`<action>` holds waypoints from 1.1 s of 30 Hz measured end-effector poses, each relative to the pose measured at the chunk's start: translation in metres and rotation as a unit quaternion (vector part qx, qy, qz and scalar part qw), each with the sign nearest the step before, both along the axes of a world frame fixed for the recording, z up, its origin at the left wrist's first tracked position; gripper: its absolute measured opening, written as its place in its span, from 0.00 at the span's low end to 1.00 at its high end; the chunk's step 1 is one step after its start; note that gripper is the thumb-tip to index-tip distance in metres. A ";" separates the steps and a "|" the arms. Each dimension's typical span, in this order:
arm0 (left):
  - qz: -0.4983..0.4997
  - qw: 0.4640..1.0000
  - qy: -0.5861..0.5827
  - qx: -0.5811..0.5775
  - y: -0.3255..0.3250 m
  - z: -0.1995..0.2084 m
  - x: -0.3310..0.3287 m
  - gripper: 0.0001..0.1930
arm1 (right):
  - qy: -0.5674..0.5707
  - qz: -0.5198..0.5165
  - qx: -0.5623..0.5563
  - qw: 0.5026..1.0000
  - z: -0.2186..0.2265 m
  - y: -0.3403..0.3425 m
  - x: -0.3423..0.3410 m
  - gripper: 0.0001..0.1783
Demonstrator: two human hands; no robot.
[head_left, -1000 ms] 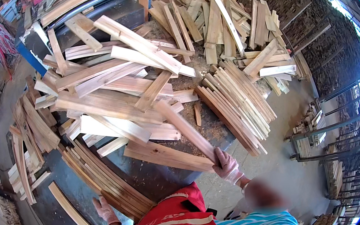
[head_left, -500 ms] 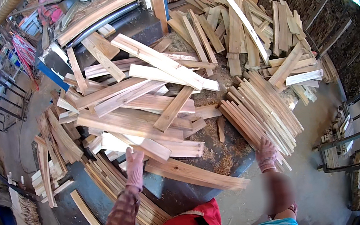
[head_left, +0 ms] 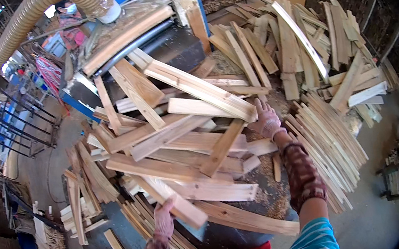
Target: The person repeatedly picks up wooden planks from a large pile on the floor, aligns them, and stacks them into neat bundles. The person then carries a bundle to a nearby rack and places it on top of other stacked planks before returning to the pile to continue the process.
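Both my hands wear pale pinkish gloves and brown patterned sleeves. At the near edge of a loose heap, my left hand (head_left: 163, 220) grips the side of a short, thick wooden board (head_left: 178, 206), which slants toward me. Farther up, my right hand (head_left: 265, 119) reaches out with its fingers stretched, beside the near end of a long pale board (head_left: 204, 88). Whether those fingertips touch the board I cannot tell. A browner board (head_left: 224, 146) lies just below that hand, and a broad curved-looking plank (head_left: 245, 216) lies across the near edge.
Neatly stacked strips (head_left: 328, 143) lie to the right, with more loose boards (head_left: 297, 51) behind. A machine with a roller (head_left: 135, 46) stands at the far side under a ribbed hose (head_left: 37, 20). Narrow strips (head_left: 162, 237) line the near left. A masked person (head_left: 71, 27) stands beyond.
My right hand has left the strip stack and moved up and inward to the long board's end. The board at my left hand has shifted toward me. The view has tilted upward.
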State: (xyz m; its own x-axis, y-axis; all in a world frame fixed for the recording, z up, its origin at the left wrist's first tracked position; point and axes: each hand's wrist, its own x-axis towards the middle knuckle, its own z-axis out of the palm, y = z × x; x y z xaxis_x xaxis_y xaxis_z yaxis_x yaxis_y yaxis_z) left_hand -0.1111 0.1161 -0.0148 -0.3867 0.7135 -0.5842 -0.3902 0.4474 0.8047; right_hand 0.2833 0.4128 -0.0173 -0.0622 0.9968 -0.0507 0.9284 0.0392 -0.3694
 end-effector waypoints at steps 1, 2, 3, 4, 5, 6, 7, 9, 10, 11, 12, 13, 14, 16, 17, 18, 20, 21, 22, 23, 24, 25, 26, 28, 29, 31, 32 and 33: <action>0.028 0.999 0.002 0.031 -0.016 0.011 -0.009 0.20 | -0.025 0.037 -0.011 0.999 -0.003 0.024 -0.016 0.62; 0.055 0.997 0.002 0.061 -0.027 0.024 -0.017 0.20 | -0.052 0.073 -0.021 0.996 -0.010 0.046 -0.029 0.64; 0.072 0.996 0.027 0.041 -0.035 0.058 -0.019 0.21 | -0.022 0.075 -0.010 0.997 -0.016 0.060 -0.038 0.59; 0.098 0.994 0.050 0.018 -0.046 0.083 -0.023 0.21 | -0.033 0.077 -0.050 0.995 -0.012 0.069 -0.050 0.56; 0.102 0.993 0.039 0.043 -0.072 0.084 -0.043 0.23 | -0.046 0.090 -0.089 0.991 0.000 0.077 -0.066 0.54; 0.099 0.992 0.040 0.074 -0.087 0.093 -0.053 0.23 | -0.067 0.095 -0.129 0.985 0.008 0.080 -0.075 0.51; 0.088 0.991 0.046 0.088 -0.105 0.089 -0.066 0.21 | -0.099 0.063 0.028 0.993 0.002 0.070 -0.092 0.45; -0.044 0.966 0.246 0.066 -0.127 0.081 -0.073 0.18 | 0.084 0.095 0.103 0.987 0.009 0.053 -0.087 0.41; -0.167 0.891 0.422 0.011 -0.131 0.085 -0.073 0.17 | 0.231 0.116 0.032 0.965 0.023 0.046 -0.096 0.38; 0.100 0.992 0.054 0.056 -0.133 0.071 -0.066 0.16 | 0.364 0.156 0.020 0.918 0.034 0.029 -0.105 0.35; 0.114 0.992 0.041 0.034 -0.123 0.082 -0.057 0.16 | 0.326 0.126 -0.007 0.937 0.041 0.014 -0.110 0.33; 0.157 0.985 -0.052 0.055 -0.127 0.082 -0.057 0.16 | 0.371 0.121 -0.094 0.916 0.053 -0.007 -0.124 0.32; 0.147 0.988 0.008 0.053 -0.133 0.072 -0.056 0.18 | 0.458 0.138 -0.148 0.866 0.063 -0.039 -0.140 0.30; 0.125 0.987 -0.001 0.097 -0.127 0.070 -0.053 0.20 | 0.462 0.125 -0.187 0.858 0.020 -0.059 -0.128 0.34; 0.137 0.987 -0.009 0.084 -0.136 0.072 -0.053 0.20 | 0.438 0.145 -0.100 0.882 0.047 -0.107 -0.150 0.41; 0.131 0.988 -0.016 0.078 -0.135 0.082 -0.051 0.21 | 0.305 0.147 0.000 0.941 0.042 -0.128 -0.146 0.45; 0.137 0.988 -0.025 0.069 -0.145 0.087 -0.052 0.22 | 0.264 0.113 0.126 0.950 0.017 -0.159 -0.139 0.49; 0.153 0.986 -0.023 0.063 -0.156 0.085 -0.053 0.22 | 0.235 0.089 0.122 0.960 0.015 -0.174 -0.137 0.51; 0.162 0.985 -0.019 0.059 -0.165 0.084 -0.057 0.23 | 0.206 0.060 0.121 0.969 0.018 -0.188 -0.137 0.53; 0.155 0.987 -0.006 0.047 -0.176 0.084 -0.060 0.22 | 0.177 0.030 0.120 0.976 0.018 -0.201 -0.134 0.55; 0.150 0.987 0.005 0.051 -0.184 0.082 -0.064 0.21 | 0.159 0.047 0.139 0.976 0.011 -0.212 -0.126 0.56; 0.145 0.988 0.016 0.054 -0.194 0.080 -0.069 0.21 | 0.142 0.063 0.156 0.975 0.001 -0.224 -0.116 0.58; 0.137 0.989 0.026 0.055 -0.204 0.073 -0.075 0.21 | 0.122 0.076 0.173 0.974 -0.005 -0.233 -0.109 0.59; 0.155 0.983 0.076 0.059 -0.243 0.051 -0.081 0.19 | 0.073 0.055 0.088 0.992 0.026 -0.265 -0.123 0.64; 0.161 0.979 0.110 0.055 -0.261 0.043 -0.082 0.18 | 0.048 0.060 0.081 0.994 0.023 -0.275 -0.124 0.66; 0.155 0.971 0.183 0.016 -0.298 0.026 -0.081 0.17 | 0.018 0.078 0.080 0.994 0.008 -0.289 -0.117 0.72; 0.147 0.962 0.230 -0.024 -0.318 0.019 -0.081 0.16 | 0.022 0.079 0.039 0.996 0.015 -0.297 -0.123 0.73; 0.167 0.962 0.215 -0.013 -0.334 0.015 -0.072 0.16 | 0.027 0.066 0.008 0.997 0.020 -0.304 -0.129 0.72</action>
State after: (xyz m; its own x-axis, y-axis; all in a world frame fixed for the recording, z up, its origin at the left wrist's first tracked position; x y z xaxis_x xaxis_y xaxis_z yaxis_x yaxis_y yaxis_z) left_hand -0.1835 -0.2183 0.0007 -0.8017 0.4948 -0.3354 -0.1493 0.3776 0.9139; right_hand 0.1538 0.1087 0.0027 -0.1947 0.9805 -0.0278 0.8937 0.1656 -0.4171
